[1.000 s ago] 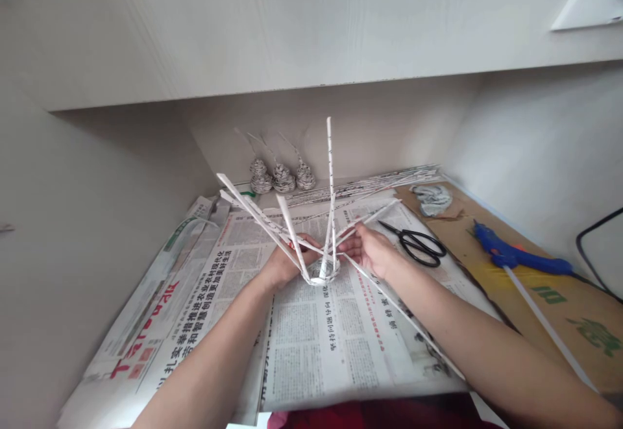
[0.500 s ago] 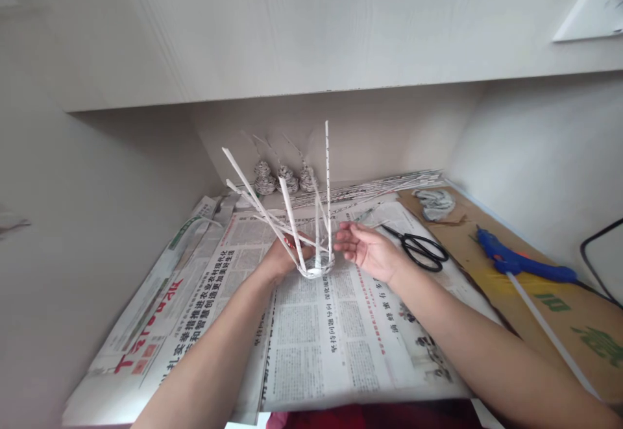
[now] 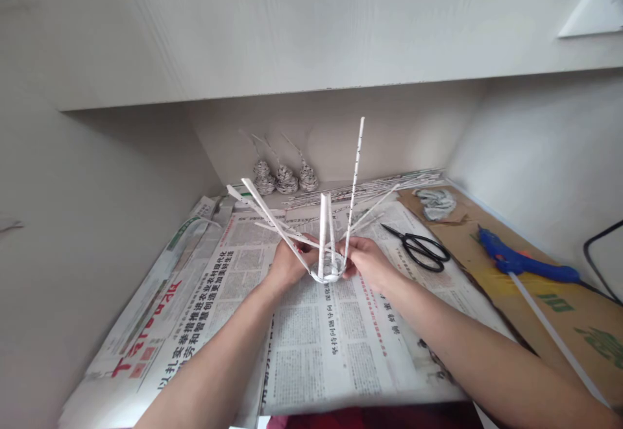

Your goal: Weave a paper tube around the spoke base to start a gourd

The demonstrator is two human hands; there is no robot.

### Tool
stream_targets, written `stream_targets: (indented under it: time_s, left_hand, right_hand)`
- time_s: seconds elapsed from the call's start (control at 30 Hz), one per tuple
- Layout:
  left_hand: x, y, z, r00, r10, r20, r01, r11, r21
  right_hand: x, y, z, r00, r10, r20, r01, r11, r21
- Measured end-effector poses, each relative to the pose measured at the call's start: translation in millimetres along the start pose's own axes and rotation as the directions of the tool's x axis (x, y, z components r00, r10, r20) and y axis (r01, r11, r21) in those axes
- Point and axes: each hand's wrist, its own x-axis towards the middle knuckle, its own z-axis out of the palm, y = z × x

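A small woven paper base (image 3: 327, 278) with several rolled-paper sticks (image 3: 323, 231) standing up and fanning out from it is between my hands, above the newspaper. My left hand (image 3: 291, 261) grips its left side, fingers partly hidden behind the sticks. At the right side my right hand (image 3: 366, 261) is closed on the rim, close to the foot of the tallest paper stick (image 3: 356, 176). That stick leans slightly right, while others slant left and one slants far right.
Newspaper (image 3: 311, 357) covers the table. Black scissors (image 3: 421, 249) lie to the right, beside cardboard (image 3: 530, 312) with a blue glue gun (image 3: 525, 263) and a crumpled grey wad (image 3: 435, 204). Three gourd-shaped paper pieces (image 3: 287, 180) and a bundle of paper sticks (image 3: 365, 189) are at the back.
My right hand, open and apart before, has closed on the right side of the woven base. The base has turned and shifted slightly right, and its sticks point differently.
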Motion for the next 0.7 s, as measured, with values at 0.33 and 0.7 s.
stream_targets:
  time_s: [0.33,0.7]
  left_hand:
    - [-3.1,-2.8,6.7,0.993,0.111,0.041,-0.108,0.991,-0.077]
    - [-5.1,-1.0,6.8,0.993,0.077,-0.086,-0.079,0.997,-0.02]
  right_hand:
    - [6.6,2.5,-4.8,0.999,0.033,0.006,-0.033,0.968,0.25]
    - [0.6,-3.4,-1.4,0.999,0.008,0.042,-0.018,0.964,0.266]
